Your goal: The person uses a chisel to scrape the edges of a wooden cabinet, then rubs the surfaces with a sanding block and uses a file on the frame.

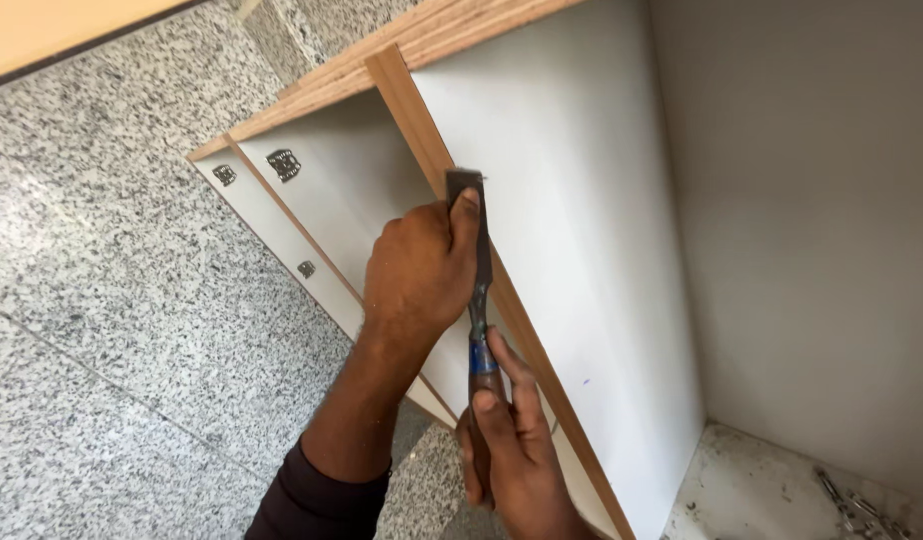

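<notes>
Chisel [478,290] laid flat on panel [582,260] edge | left hand [417,275] fingers clamped on blade, thumb near tip | right hand [512,450] fingers wrapped round handle | judged stiff, sharp; best gripped at handle | screws [862,505] on floor.

floor: speckled grey granite floor [132,300], white panels [582,250] standing on edge on it
cabinet bottom: pale slab [752,490], small metal screws [862,505] lying on it

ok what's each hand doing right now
Left hand: closed on the metal blade of the chisel, thumb pressed near its tip.
Right hand: closed around the chisel's wooden handle.
</notes>
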